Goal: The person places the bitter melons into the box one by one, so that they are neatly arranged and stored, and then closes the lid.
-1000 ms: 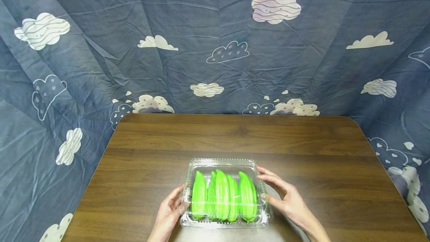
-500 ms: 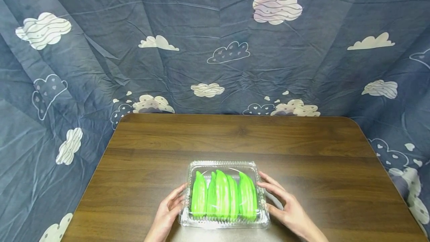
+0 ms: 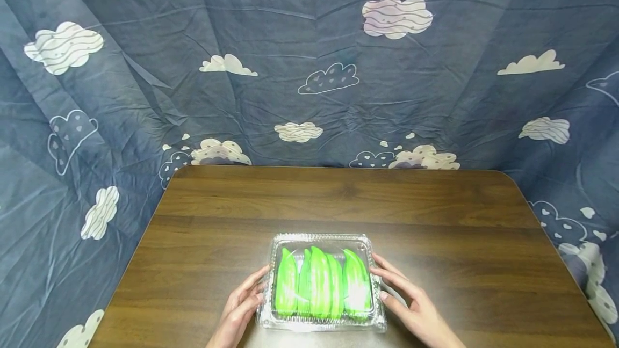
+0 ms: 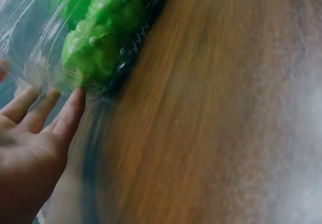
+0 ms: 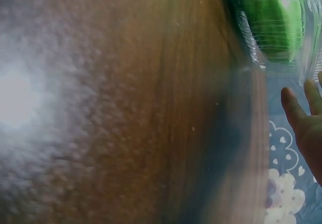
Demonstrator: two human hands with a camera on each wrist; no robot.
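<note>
In the head view a clear plastic clamshell container (image 3: 319, 238) lies at the near middle of the table, its lid down over several glossy green bananas (image 3: 319, 283). My left hand (image 3: 239, 305) is at its left side, thumb by the rim. The left wrist view shows this hand (image 4: 35, 143) with nearly straight fingers, the tips at the container wall below the rounded ends of the bananas (image 4: 93, 53). At the opposite side my right hand (image 3: 411, 299) has its fingertips and thumb along the rim. In the right wrist view some fingers (image 5: 297, 108) are extended and spread just beyond the container's corner.
The brown wood-grain table (image 3: 348, 197) has rounded far corners. A dark blue cloth (image 3: 271, 95) with white cloud prints hangs behind it and along both sides. Bright glare shows on the table at the near edge, around the container.
The container's lid has come down from a raised, slightly shifted position to lie flat over the base. My right hand has slid a little toward me along the side; my left hand has barely moved.
</note>
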